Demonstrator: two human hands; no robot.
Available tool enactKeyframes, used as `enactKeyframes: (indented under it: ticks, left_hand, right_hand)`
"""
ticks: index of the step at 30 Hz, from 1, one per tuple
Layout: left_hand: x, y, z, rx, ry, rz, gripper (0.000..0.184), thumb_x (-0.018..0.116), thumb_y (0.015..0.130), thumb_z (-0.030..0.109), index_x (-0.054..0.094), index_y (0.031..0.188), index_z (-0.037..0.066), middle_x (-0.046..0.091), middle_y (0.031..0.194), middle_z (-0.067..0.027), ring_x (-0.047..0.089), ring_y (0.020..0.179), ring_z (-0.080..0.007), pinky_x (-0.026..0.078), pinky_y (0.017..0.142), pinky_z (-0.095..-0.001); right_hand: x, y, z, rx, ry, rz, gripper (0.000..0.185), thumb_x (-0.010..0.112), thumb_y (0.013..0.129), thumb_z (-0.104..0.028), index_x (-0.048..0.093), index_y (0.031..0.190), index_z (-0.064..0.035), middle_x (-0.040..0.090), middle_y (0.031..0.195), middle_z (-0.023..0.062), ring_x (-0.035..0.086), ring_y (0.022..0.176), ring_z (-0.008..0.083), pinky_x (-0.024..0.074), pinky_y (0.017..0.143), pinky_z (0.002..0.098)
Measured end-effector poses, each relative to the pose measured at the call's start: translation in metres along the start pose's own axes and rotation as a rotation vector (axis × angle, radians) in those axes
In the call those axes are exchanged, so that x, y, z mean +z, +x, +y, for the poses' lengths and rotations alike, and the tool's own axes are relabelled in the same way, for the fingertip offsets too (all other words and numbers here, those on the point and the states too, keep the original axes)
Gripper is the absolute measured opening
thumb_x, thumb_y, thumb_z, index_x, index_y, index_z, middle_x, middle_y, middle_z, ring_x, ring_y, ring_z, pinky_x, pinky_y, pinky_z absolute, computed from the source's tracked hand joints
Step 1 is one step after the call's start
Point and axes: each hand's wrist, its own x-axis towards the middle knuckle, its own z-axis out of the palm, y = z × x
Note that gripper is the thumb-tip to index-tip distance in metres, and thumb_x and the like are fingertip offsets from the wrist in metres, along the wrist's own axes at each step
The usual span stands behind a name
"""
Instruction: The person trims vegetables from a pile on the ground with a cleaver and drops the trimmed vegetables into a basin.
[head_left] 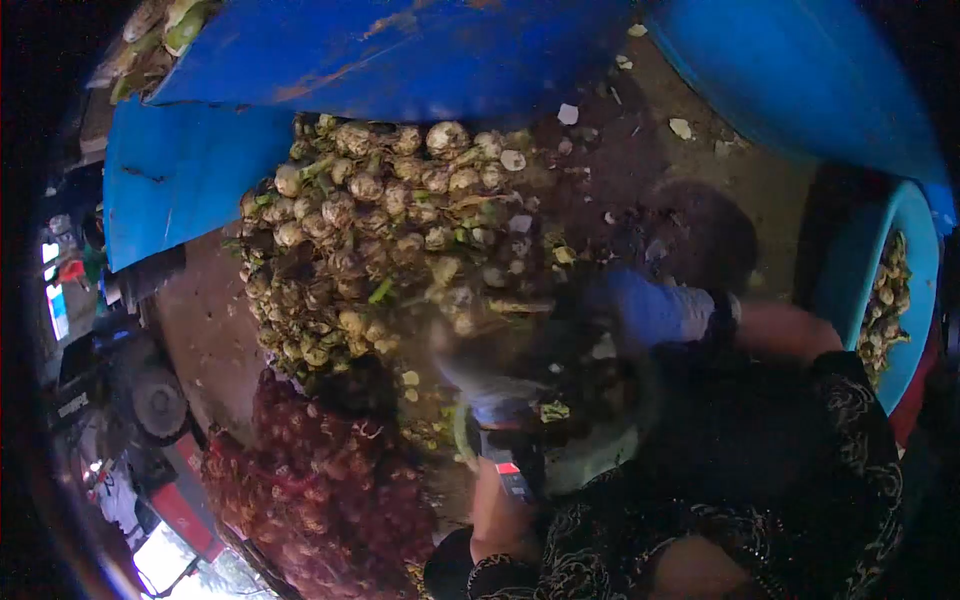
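Bulbs (pixel 365 187) lay beyond the sack (pixel 320 480). Left hand (pixel 482 372) and right hand (pixel 640 306), right of it, were blurred; grip undetermined. Bulb handling appeared in hand; the next move called for secure grasp.

Floor (pixel 200 345): brown and dirty, bare in a strip left of the heap and in a patch toward the upper right.
Heap of bulbs (pixel 365 187): broad, spread left of centre; pale, soil-stained, with bits of green stem among them.
Red net sack (pixel 320 470): packed full, lying at lower left, just below the heap.
Pale scraps (pixel 568 114): scattered over the ground right of the heap, several well apart near the top.
Leafy litter (pixel 425 435): yellow-green, between the sack and the blurred middle.
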Motion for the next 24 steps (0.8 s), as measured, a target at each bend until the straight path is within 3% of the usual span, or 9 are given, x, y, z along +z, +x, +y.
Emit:
enactKeyframes:
  ticks: [5, 10, 13, 15, 16, 18, 20, 23, 24]
  left_hand:
    - [-0.036, -0.013, -0.033, 0.03, -0.137, 0.038, 0.039, 0.053, 0.083, 0.037, 0.053, 0.109, 0.007, 0.058, 0.105, -0.0101, 0.055, 0.098, -0.0273, 0.048, 0.08, -0.0388]
    - [-0.029, -0.022, -0.027, -0.06, -0.179, 0.21, 0.025, 0.064, 0.069, 0.013, 0.058, 0.092, 0.005, 0.059, 0.098, -0.0096, 0.056, 0.094, -0.0222, 0.046, 0.083, -0.0347]
    - [-0.034, -0.03, 0.0, 0.063, 0.84, 0.196, 0.027, 0.069, 0.066, 0.012, 0.059, 0.089, 0.003, 0.061, 0.094, -0.0096, 0.058, 0.087, -0.0212, 0.046, 0.08, -0.0311]
    - [-0.036, -0.035, 0.021, -0.241, 0.739, -0.012, 0.029, 0.071, 0.066, 0.011, 0.058, 0.091, 0.001, 0.062, 0.09, -0.009, 0.059, 0.082, -0.0177, 0.047, 0.075, -0.0287]
    - [-0.04, -0.035, 0.031, -0.345, 0.707, -0.078, 0.03, 0.072, 0.066, 0.01, 0.058, 0.091, 0.001, 0.062, 0.089, -0.0087, 0.059, 0.08, -0.0166, 0.047, 0.073, -0.028]
    - [-0.076, -0.018, 0.041, 0.01, 1.449, -0.159, 0.035, 0.061, 0.081, 0.026, 0.056, 0.104, 0.0, 0.062, 0.097, -0.0065, 0.057, 0.086, -0.0157, 0.047, 0.075, -0.0291]
    - [-0.105, 0.024, 0.055, -0.025, 1.556, 0.055, 0.033, 0.064, 0.079, 0.026, 0.06, 0.101, 0.001, 0.063, 0.09, -0.0057, 0.057, 0.085, -0.0156, 0.045, 0.075, -0.0297]
    - [-0.101, 0.072, 0.048, -0.073, 1.127, 0.232, 0.028, 0.065, 0.076, 0.024, 0.063, 0.095, 0.004, 0.064, 0.084, -0.0063, 0.058, 0.079, -0.016, 0.046, 0.073, -0.0308]
    - [-0.154, 0.096, 0.047, -0.006, 1.743, -0.06, 0.026, 0.065, 0.076, 0.02, 0.062, 0.098, 0.008, 0.062, 0.086, -0.0093, 0.058, 0.076, -0.0215, 0.047, 0.07, -0.0339]
  right_hand:
    - [0.008, -0.005, 0.02, 0.547, 0.113, -0.015, 0.025, 0.069, 0.067, -0.026, 0.061, 0.081, -0.0062, 0.059, 0.076, 0.0111, 0.058, 0.07, 0.0298, 0.0451, 0.059, 0.037]
    - [0.026, -0.035, 0.07, 0.586, -0.112, -0.178, 0.03, 0.071, 0.064, -0.031, 0.061, 0.082, -0.0084, 0.06, 0.077, 0.0111, 0.059, 0.071, 0.0292, 0.0457, 0.061, 0.0385]
    - [0.02, -0.049, 0.083, 0.571, -0.233, -0.452, 0.033, 0.071, 0.061, -0.033, 0.062, 0.081, -0.0089, 0.06, 0.076, 0.0107, 0.06, 0.071, 0.0298, 0.0456, 0.061, 0.0384]
    - [0.02, -0.059, 0.082, 0.612, -0.136, -0.625, 0.034, 0.07, 0.059, -0.034, 0.062, 0.08, -0.0089, 0.06, 0.076, 0.0113, 0.06, 0.071, 0.0306, 0.0456, 0.061, 0.0386]
    - [0.016, -0.065, 0.086, 0.461, -0.162, -0.576, 0.034, 0.07, 0.059, -0.035, 0.063, 0.079, -0.0081, 0.06, 0.078, 0.0119, 0.059, 0.072, 0.0321, 0.0454, 0.062, 0.0395]
    - [0.013, -0.068, 0.093, 0.312, -0.188, -0.52, 0.034, 0.069, 0.058, -0.035, 0.063, 0.077, -0.0073, 0.06, 0.079, 0.0126, 0.058, 0.073, 0.0337, 0.0451, 0.062, 0.0404]
    - [0.012, -0.068, 0.094, 0.301, -0.343, -0.34, 0.025, 0.064, 0.065, -0.031, 0.06, 0.063, -0.0058, 0.053, 0.055, 0.0138, 0.053, 0.054, 0.034, 0.0439, 0.053, 0.0436]
    - [0.022, -0.065, 0.093, 0.351, -0.397, -0.218, 0.031, 0.068, 0.061, -0.034, 0.06, 0.069, -0.0051, 0.055, 0.069, 0.0163, 0.053, 0.064, 0.036, 0.042, 0.056, 0.0437]
    - [0.022, -0.057, 0.084, 0.367, -0.414, -0.178, 0.034, 0.069, 0.059, -0.035, 0.06, 0.071, -0.0048, 0.055, 0.073, 0.0172, 0.053, 0.068, 0.0366, 0.0414, 0.057, 0.0438]
